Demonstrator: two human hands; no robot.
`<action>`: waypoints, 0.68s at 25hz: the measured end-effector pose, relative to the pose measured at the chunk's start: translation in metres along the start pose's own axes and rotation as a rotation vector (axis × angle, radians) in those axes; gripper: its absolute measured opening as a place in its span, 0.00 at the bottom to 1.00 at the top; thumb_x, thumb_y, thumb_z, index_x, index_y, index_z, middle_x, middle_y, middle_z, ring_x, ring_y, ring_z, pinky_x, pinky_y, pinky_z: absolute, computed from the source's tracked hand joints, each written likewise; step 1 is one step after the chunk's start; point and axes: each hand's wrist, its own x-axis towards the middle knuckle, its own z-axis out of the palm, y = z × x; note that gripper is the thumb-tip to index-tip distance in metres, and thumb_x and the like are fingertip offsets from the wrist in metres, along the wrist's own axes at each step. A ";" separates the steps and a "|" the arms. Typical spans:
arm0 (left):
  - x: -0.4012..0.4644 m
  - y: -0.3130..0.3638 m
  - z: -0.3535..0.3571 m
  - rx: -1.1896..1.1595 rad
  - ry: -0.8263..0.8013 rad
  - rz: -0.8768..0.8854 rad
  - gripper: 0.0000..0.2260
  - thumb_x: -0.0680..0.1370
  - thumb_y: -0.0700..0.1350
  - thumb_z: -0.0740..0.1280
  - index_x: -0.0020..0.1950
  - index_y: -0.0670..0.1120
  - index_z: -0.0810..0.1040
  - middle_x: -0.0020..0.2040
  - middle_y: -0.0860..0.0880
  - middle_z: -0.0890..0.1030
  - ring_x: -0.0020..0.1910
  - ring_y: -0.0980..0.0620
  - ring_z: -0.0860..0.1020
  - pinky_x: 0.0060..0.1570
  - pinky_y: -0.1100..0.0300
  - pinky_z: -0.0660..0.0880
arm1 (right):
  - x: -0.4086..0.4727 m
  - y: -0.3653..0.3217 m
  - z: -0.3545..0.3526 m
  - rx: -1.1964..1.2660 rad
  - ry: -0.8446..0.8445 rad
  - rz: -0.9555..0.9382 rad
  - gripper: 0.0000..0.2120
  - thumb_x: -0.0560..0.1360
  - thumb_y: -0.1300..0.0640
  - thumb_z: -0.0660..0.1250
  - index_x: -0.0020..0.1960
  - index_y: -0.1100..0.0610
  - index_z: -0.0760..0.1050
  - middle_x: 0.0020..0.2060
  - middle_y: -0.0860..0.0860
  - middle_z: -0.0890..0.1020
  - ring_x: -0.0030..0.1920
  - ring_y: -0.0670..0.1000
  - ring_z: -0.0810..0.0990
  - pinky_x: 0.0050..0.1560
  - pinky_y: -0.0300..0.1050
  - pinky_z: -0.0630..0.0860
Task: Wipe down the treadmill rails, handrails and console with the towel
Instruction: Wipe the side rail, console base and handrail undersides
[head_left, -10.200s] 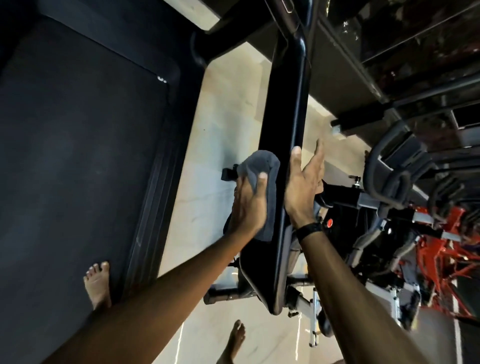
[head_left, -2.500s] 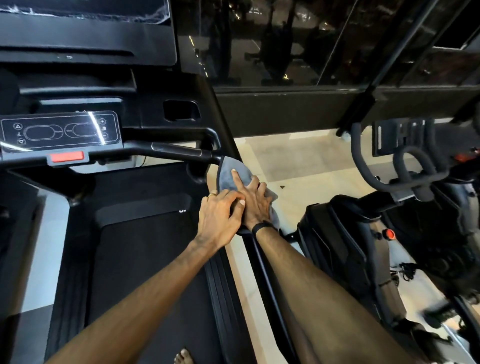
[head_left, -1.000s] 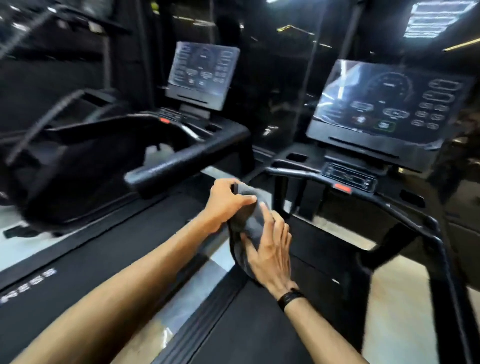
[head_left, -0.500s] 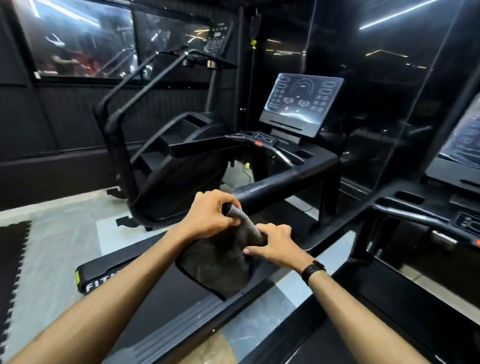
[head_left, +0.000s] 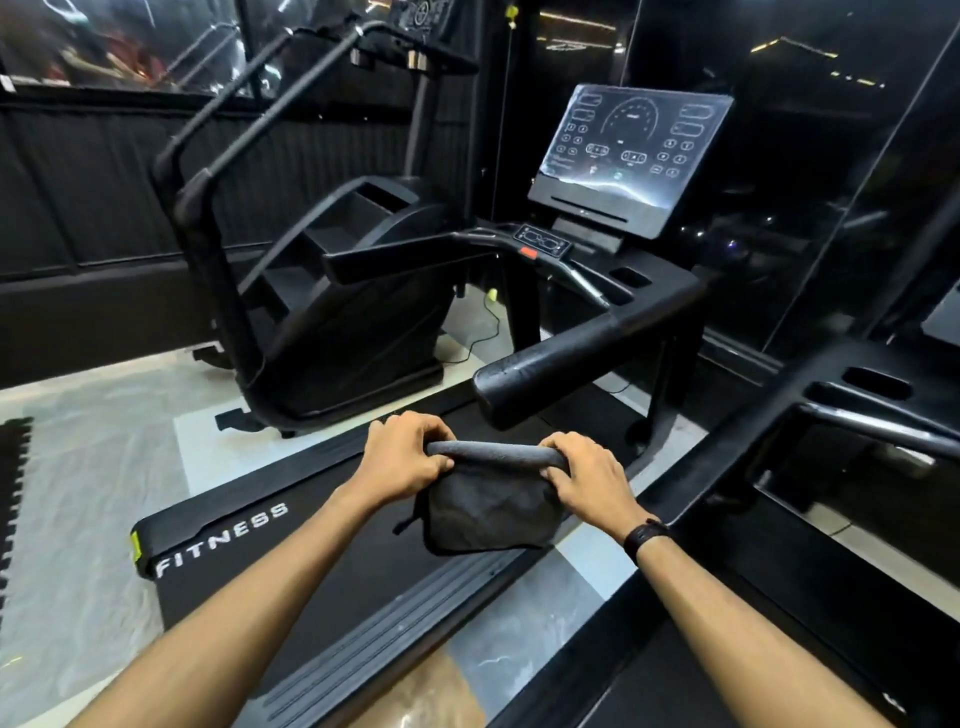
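Observation:
A dark grey towel (head_left: 488, 506) hangs folded in the air in front of me. My left hand (head_left: 402, 457) pinches its top left corner and my right hand (head_left: 584, 473) pinches its top right corner, the top edge stretched between them. Just beyond the towel is the padded black handrail (head_left: 561, 364) of a neighbouring treadmill. Its console screen (head_left: 631, 150) stands further back, above a control strip (head_left: 543, 241) with a red button. Its belt (head_left: 332, 551), marked FITNESS, and its ribbed side rail (head_left: 395, 623) lie under my arms.
A black stair-climber machine (head_left: 332, 291) stands behind the treadmill on the left. Another treadmill's frame and handrail (head_left: 872, 426) fill the right side. A strip of pale floor (head_left: 524, 623) separates the two treadmills. Dark glass panels line the back.
My view has swung left from the first treadmill to the neighbouring one. The towel came off the handrail; both hands have spread it out by its top corners.

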 end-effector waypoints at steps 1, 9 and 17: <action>0.019 -0.001 0.009 0.003 -0.006 0.003 0.07 0.68 0.47 0.75 0.45 0.55 0.84 0.37 0.60 0.79 0.48 0.53 0.79 0.55 0.50 0.72 | 0.013 0.012 0.007 0.007 0.029 0.018 0.10 0.76 0.56 0.68 0.57 0.50 0.77 0.50 0.48 0.79 0.56 0.53 0.76 0.56 0.53 0.72; 0.178 -0.011 0.060 -0.081 -0.192 -0.078 0.08 0.64 0.48 0.76 0.35 0.61 0.80 0.32 0.64 0.80 0.37 0.60 0.78 0.52 0.48 0.76 | 0.132 0.109 0.046 0.118 0.142 0.028 0.16 0.72 0.65 0.65 0.57 0.52 0.77 0.49 0.49 0.79 0.53 0.55 0.75 0.55 0.55 0.73; 0.259 -0.024 0.079 -0.080 -0.142 -0.220 0.07 0.59 0.49 0.66 0.35 0.54 0.80 0.34 0.55 0.82 0.40 0.50 0.81 0.42 0.56 0.76 | 0.209 0.132 0.073 0.126 0.232 0.116 0.17 0.69 0.64 0.72 0.55 0.50 0.80 0.50 0.48 0.80 0.58 0.53 0.72 0.55 0.46 0.60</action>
